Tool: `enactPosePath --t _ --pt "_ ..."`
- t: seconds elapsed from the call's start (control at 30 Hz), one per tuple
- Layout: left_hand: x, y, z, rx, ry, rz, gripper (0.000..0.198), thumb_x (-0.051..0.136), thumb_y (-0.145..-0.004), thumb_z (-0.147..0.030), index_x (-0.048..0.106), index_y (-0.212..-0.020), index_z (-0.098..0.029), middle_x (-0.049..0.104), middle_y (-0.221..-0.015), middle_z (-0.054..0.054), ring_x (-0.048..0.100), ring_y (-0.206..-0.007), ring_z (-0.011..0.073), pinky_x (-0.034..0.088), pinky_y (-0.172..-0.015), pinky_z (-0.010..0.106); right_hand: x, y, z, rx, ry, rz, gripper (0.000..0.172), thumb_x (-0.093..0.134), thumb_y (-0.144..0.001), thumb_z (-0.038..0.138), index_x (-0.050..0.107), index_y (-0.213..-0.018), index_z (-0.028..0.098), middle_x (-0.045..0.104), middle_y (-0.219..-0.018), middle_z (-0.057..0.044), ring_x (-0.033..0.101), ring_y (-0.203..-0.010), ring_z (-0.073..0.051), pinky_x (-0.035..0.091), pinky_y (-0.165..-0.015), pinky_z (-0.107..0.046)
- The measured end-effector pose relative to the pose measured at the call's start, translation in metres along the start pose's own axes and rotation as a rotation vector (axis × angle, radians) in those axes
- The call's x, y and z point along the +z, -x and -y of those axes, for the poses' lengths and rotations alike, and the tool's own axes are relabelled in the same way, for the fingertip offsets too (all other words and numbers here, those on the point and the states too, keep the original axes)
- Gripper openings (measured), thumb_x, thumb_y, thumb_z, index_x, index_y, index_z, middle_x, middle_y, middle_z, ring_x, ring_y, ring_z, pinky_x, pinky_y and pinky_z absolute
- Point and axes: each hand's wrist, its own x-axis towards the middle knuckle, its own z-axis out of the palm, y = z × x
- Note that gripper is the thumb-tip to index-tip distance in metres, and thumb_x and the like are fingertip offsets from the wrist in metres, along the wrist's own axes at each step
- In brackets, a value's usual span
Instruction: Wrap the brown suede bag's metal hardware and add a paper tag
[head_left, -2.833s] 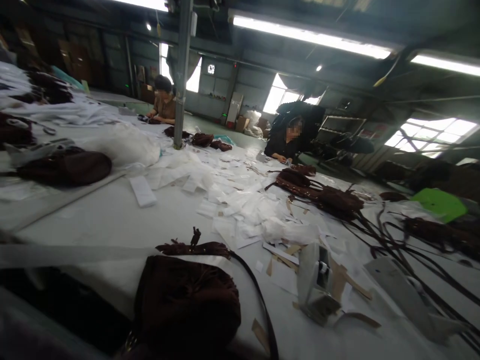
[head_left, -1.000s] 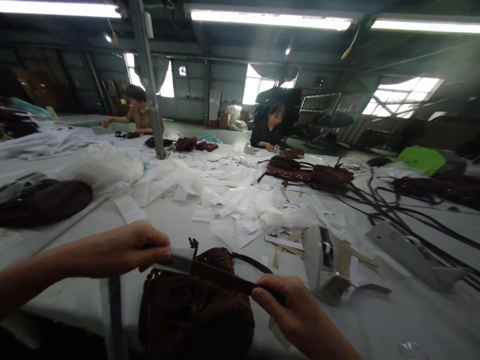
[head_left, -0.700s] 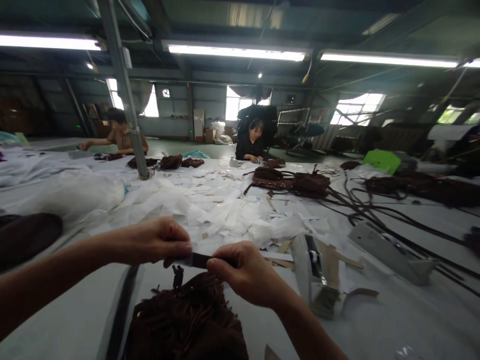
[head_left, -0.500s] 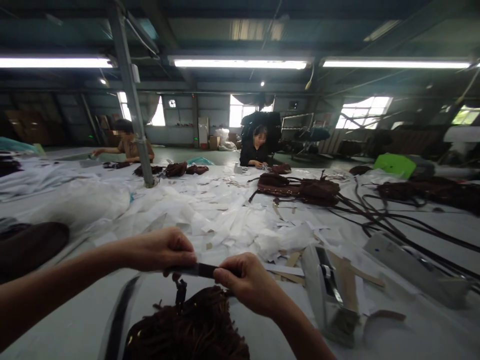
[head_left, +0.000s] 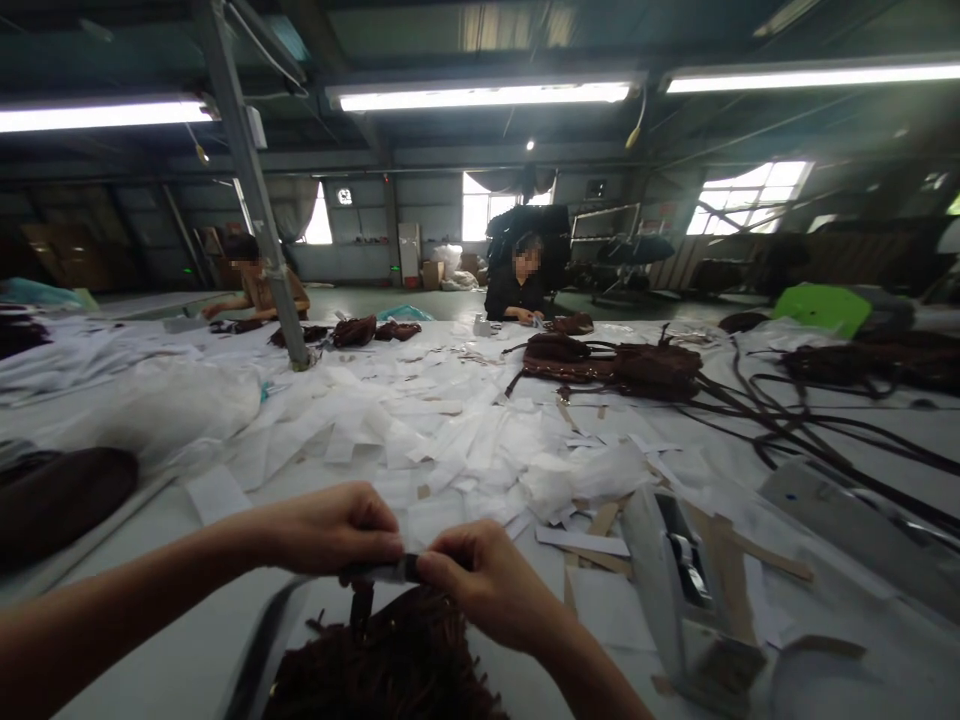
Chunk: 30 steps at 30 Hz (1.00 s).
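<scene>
My left hand and my right hand are close together over a dark brown fringed bag. Both pinch a dark strap, and only a short stretch of it shows between the fingertips. Part of this stretch looks pale and shiny, like a wrapping, but I cannot make out what it is. A short dark tab hangs under the left fingers to the bag. On the left, a strap loop with a pale, see-through covering curves down beside the bag. The bag's lower part is cut off by the frame.
Right of my hands stands a grey tape dispenser, with a second grey dispenser beyond. White paper scraps cover the table's middle. Brown bags with long straps lie behind. A post rises at left; two people sit across.
My hands have come closer together, so less of the strap shows between them. The view has shifted a little, and the person at far left has lowered an outstretched arm.
</scene>
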Motion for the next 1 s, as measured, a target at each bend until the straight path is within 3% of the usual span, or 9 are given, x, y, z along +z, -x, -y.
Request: enactPosePath --t 0.07,0.17,0.27,0.33,0.47,0.57,0.63,0.83,1.0 --pt "0.001 -0.007 -0.002 0.026 -0.010 0.015 0.039 0.054 -0.085 -0.046 0.053 -0.059 -0.016 0.044 -0.048 -0.005 0.036 -0.045 0.0082 0.027 -0.044 0.020 0.007 -0.005 -0.001 -0.030 -0.065 0.038 0.030 0.049 -0.086 0.030 0.052 -0.060 0.015 0.032 -0.054 0.006 0.030 -0.051 -0.006 0.021 -0.044 -0.020" --pt "-0.013 -0.006 0.010 0.021 -0.144 -0.019 0.040 0.053 -0.086 -0.043 0.049 -0.057 -0.017 0.043 -0.049 -0.005 0.036 -0.046 0.0087 0.027 -0.045 0.021 0.010 -0.004 -0.022 -0.018 -0.070 0.070 0.028 0.048 -0.088 0.030 0.062 -0.069 0.014 0.044 -0.058 0.005 0.039 -0.056 -0.008 0.029 -0.050 -0.019" --pt "-0.032 -0.003 0.031 -0.061 -0.238 -0.062 0.038 0.051 -0.086 -0.040 0.047 -0.056 -0.017 0.044 -0.049 -0.005 0.037 -0.047 0.0096 0.028 -0.046 0.021 0.009 -0.003 -0.050 0.053 -0.012 0.011 0.022 0.053 -0.086 0.028 0.068 -0.077 0.014 0.055 -0.064 0.002 0.048 -0.064 -0.011 0.035 -0.058 -0.020" --pt "-0.038 -0.005 0.040 -0.097 -0.244 -0.064 0.037 0.049 -0.087 -0.041 0.047 -0.057 -0.018 0.045 -0.050 -0.004 0.039 -0.048 0.0102 0.030 -0.048 0.021 0.010 -0.008 -0.061 0.086 0.007 -0.023 0.022 0.052 -0.086 0.028 0.065 -0.074 0.015 0.055 -0.065 0.002 0.048 -0.065 -0.011 0.035 -0.058 -0.021" --pt "-0.041 -0.014 0.036 -0.052 -0.268 -0.057 0.038 0.048 -0.087 -0.043 0.049 -0.060 -0.018 0.046 -0.054 -0.004 0.041 -0.051 0.0108 0.032 -0.050 0.021 0.011 -0.022 -0.060 0.022 -0.021 0.044 0.031 0.046 -0.090 0.036 0.060 -0.071 0.016 0.050 -0.067 0.003 0.045 -0.064 -0.011 0.035 -0.058 -0.021" --pt "-0.046 -0.017 0.032 -0.023 -0.328 -0.096 0.038 0.049 -0.087 -0.041 0.044 -0.057 -0.018 0.040 -0.053 -0.005 0.036 -0.050 0.0095 0.029 -0.048 0.021 0.012 -0.024 -0.057 0.048 -0.044 0.070 0.023 0.051 -0.088 0.036 0.064 -0.087 0.017 0.057 -0.074 0.002 0.049 -0.067 -0.012 0.037 -0.060 -0.022" --pt "-0.048 -0.017 0.034 -0.034 -0.340 -0.109 0.038 0.049 -0.087 -0.040 0.044 -0.057 -0.018 0.039 -0.054 -0.005 0.034 -0.049 0.0090 0.028 -0.048 0.021 0.014 -0.023 -0.058 0.069 0.014 0.019 0.021 0.050 -0.089 0.034 0.064 -0.089 0.018 0.059 -0.073 0.001 0.050 -0.066 -0.012 0.037 -0.060 -0.022" --pt "-0.028 -0.022 0.036 -0.073 -0.190 -0.025 0.036 0.047 -0.089 -0.041 0.054 -0.063 -0.016 0.047 -0.054 -0.004 0.039 -0.049 0.0094 0.029 -0.047 0.020 0.023 -0.032 -0.056 -0.070 0.302 -0.142 0.028 0.041 -0.094 0.026 0.053 -0.070 0.018 0.056 -0.066 0.000 0.051 -0.063 -0.012 0.034 -0.061 -0.025" --pt "-0.012 -0.027 0.033 -0.030 -0.060 -0.014 0.040 0.049 -0.087 -0.046 0.052 -0.061 -0.016 0.049 -0.052 -0.003 0.041 -0.047 0.0095 0.030 -0.045 0.020 0.035 -0.038 -0.047 -0.160 0.173 -0.111 0.028 0.041 -0.094 0.027 0.058 -0.074 0.018 0.059 -0.071 0.000 0.053 -0.067 -0.013 0.038 -0.063 -0.024"
